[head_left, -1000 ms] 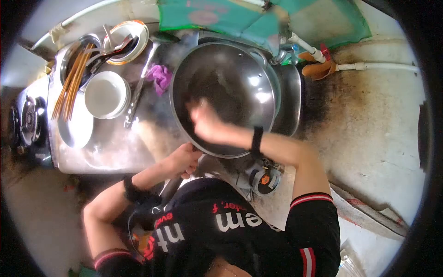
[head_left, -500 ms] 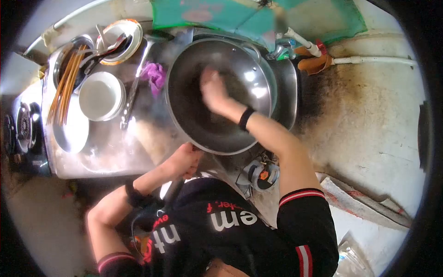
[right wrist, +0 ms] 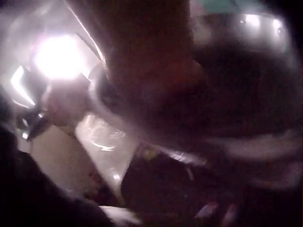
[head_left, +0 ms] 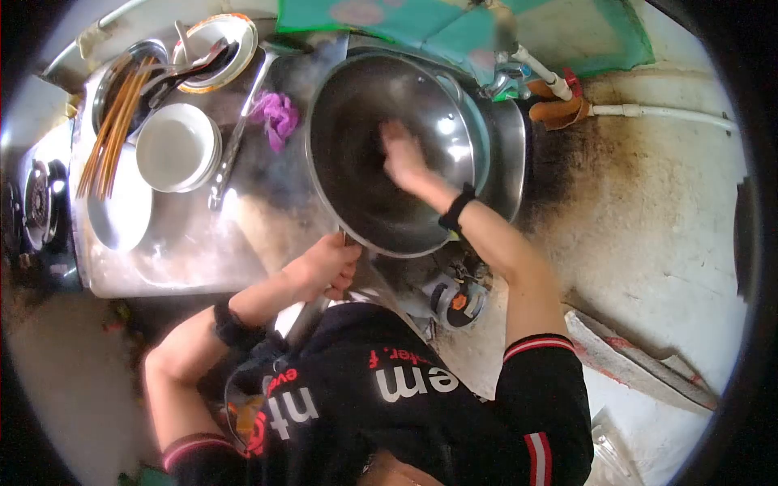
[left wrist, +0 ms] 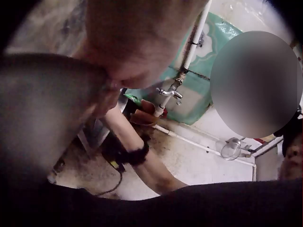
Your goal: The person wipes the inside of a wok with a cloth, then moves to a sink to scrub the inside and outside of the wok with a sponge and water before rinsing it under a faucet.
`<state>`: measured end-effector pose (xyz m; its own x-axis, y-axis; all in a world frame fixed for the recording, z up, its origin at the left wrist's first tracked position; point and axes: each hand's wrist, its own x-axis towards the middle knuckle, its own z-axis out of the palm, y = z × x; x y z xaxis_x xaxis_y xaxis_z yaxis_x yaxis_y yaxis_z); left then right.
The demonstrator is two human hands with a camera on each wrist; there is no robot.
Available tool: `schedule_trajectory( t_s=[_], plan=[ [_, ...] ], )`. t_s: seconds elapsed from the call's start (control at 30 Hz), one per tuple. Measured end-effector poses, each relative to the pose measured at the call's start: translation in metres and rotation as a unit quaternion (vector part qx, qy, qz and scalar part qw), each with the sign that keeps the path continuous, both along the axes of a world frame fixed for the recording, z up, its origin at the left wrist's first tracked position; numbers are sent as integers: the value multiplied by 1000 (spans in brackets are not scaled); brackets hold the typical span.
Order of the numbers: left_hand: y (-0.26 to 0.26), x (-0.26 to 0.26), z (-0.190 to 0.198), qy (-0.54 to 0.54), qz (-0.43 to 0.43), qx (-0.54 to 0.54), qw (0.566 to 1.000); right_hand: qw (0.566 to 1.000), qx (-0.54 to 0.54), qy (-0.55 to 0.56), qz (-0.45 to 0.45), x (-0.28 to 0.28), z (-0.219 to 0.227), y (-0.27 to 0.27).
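A large dark wok [head_left: 356,194] stands at the middle of the head view, its mouth facing up. My left hand [head_left: 324,267] grips the wok's handle at the near left rim. In the left wrist view, the back of that left hand [left wrist: 137,52] fills the top. My right hand [head_left: 403,158] is down inside the wok, close over its inner surface and blurred by motion. I cannot tell whether its fingers hold anything. The right wrist view shows the right hand [right wrist: 156,80] dark against the wok [right wrist: 251,90].
Left of the wok lie a purple cloth [head_left: 279,121] and a long-handled utensil [head_left: 239,138]. Stacked white bowls [head_left: 174,150], a white dish [head_left: 121,215], chopsticks [head_left: 113,130] and an orange-rimmed bowl [head_left: 247,40] sit farther left. A tap [head_left: 506,81] is behind at the right.
My right hand has moved from the left side of the wok toward its middle and right. My left hand keeps its grip on the handle.
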<state>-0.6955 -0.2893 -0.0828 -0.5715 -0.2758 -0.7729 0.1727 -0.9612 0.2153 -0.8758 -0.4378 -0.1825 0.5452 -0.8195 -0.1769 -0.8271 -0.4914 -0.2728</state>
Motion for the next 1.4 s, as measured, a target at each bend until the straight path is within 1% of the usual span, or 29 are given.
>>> schedule_trajectory(
  t_s=[0.03,0.07,0.1,0.17,0.23,0.27,0.3,0.37,0.4,0.43,0.5,0.53,0.6,0.7,0.73,0.77,0.83,0.87,0.93,1.0,1.03,1.07,1.13,1.2,1.23,1.27,1.3,1.33,1.4],
  plan=[
    [1,0,2,-6,4,5,1000,1000,-28,4,-13,-2,6,-8],
    [-1,2,1,-6,4,2,1000,999,-49,9,-19,0,6,17],
    [-2,4,0,7,-12,-7,1000,1000,4,12,9,2,5,37],
    [-1,4,-1,20,-33,-11,999,986,40,-103,123,6,3,87],
    [1,4,0,21,-24,-12,999,989,4,-76,126,6,2,69],
    [1,4,0,18,-25,-12,999,994,-34,-11,103,8,6,48],
    [1,3,0,16,-22,-16,999,996,-66,1,67,4,-11,17],
    [2,0,-1,18,-18,-19,999,995,-94,13,12,-2,-5,-18],
    [2,1,-2,15,-21,-21,999,994,57,90,-29,17,38,-4],
    [1,1,-2,13,-20,-24,999,993,92,-23,-68,13,9,16],
    [1,1,-3,4,-26,-21,999,976,43,-214,9,24,-10,75],
    [1,1,-2,-8,-29,-20,999,976,42,-214,9,23,-7,68],
    [1,1,1,-10,-21,-15,1000,991,-61,-3,117,18,0,37],
    [1,1,4,-7,-8,-11,1000,994,-108,-24,-22,5,-9,-25],
    [-1,1,4,-1,-7,-15,1000,978,164,52,-116,22,23,-15],
    [-2,0,1,3,-5,-18,1000,998,-10,-18,-60,19,-11,13],
    [3,0,-7,-28,-19,-18,999,978,50,-199,-26,41,-29,69],
    [2,0,-4,-29,-20,-17,999,978,50,-200,-26,41,-25,62],
    [0,1,3,-42,-29,-34,998,987,-66,-82,119,40,-6,34],
    [1,-1,2,-35,-10,-24,999,997,47,-44,-33,28,-11,-16],
    [3,-2,2,-28,8,-13,1000,990,-112,-88,20,0,-26,-28],
    [3,-1,3,-29,4,-12,999,994,-94,20,45,-20,-7,-29],
    [-2,0,5,-18,-1,-12,1000,994,-59,71,52,-60,0,-15],
    [-3,1,6,-11,1,-14,1000,968,35,244,53,-76,1,23],
    [-3,1,6,-6,0,-13,1000,981,117,154,24,-73,7,48],
    [-3,1,7,-6,-1,-13,1000,975,172,127,67,-66,1,65],
    [-5,1,7,-4,-12,-12,1000,981,175,29,84,-54,4,84],
    [-7,1,7,-2,-21,-11,1000,969,220,-75,79,-15,32,87],
    [-4,0,4,5,-12,0,1000,978,134,-146,67,0,4,69]
  ],
)
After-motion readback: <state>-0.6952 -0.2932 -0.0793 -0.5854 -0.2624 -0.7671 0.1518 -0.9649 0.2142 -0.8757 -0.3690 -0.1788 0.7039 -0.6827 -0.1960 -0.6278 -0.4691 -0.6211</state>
